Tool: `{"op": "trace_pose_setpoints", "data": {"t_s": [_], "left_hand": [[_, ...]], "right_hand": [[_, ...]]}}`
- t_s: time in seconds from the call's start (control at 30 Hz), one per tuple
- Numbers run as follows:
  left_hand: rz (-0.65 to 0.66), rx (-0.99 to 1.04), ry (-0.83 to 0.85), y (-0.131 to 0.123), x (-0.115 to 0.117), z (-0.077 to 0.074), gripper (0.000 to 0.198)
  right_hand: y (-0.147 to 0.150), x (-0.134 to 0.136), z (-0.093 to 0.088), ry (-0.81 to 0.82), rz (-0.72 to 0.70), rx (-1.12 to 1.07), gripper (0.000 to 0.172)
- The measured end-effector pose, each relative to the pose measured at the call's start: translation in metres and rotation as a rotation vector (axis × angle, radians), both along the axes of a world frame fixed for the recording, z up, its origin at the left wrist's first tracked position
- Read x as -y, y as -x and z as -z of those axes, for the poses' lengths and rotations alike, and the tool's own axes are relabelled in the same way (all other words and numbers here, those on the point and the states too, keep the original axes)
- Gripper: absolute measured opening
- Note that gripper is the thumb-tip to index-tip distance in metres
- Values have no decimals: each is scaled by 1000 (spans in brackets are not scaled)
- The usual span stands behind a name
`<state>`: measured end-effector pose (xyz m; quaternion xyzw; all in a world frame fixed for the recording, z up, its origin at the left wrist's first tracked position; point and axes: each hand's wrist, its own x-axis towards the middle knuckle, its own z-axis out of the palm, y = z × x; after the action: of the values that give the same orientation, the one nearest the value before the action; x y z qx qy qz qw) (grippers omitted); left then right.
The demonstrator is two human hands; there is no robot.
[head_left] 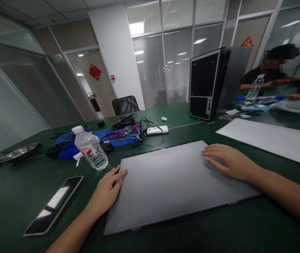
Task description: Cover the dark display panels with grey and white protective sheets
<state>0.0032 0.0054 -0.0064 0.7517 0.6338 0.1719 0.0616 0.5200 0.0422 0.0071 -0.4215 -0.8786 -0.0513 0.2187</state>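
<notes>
One flat grey panel (pixel 165 189), lying on the nearer part of the green table (pixel 192 233). Two hands upon it: left hand (pixel 108 189), unclenched, fingers spread over the panel's left edge; right hand (pixel 226 161), likewise released, fingers laid flat by its far right corner. One phone (pixel 55 207), screen up, left of the left hand. One clear bottle (pixel 92 151), white-capped, standing just beside the panel's far left corner. One white sheet (pixel 276 140), right of the panel. One blue tray (pixel 120 141), heaped with cables, beyond the panel's far edge. One computer tower (pixel 205 84), upright, toward the table's far edge. One chair (pixel 126 104), past that edge. One co-worker (pixel 260 75), far right.
</notes>
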Motion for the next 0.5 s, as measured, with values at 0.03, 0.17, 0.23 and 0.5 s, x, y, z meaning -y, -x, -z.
{"op": "trace_pose_setpoints", "data": {"t_s": [0.03,0.17,0.23,0.5], "left_hand": [[-6,2,-2,-1,0,0,50],[-47,11,-11,-3,0,0,52],[-74,18,-15,-4,0,0,55],[-70,34,-1,-3,4,-5,62]], "right_hand": [[-5,-4,2,10,76,-5,39],[-19,-14,8,92,389,16,48],[-21,-14,9,136,485,22,50],[-20,-13,8,149,472,13,53]]}}
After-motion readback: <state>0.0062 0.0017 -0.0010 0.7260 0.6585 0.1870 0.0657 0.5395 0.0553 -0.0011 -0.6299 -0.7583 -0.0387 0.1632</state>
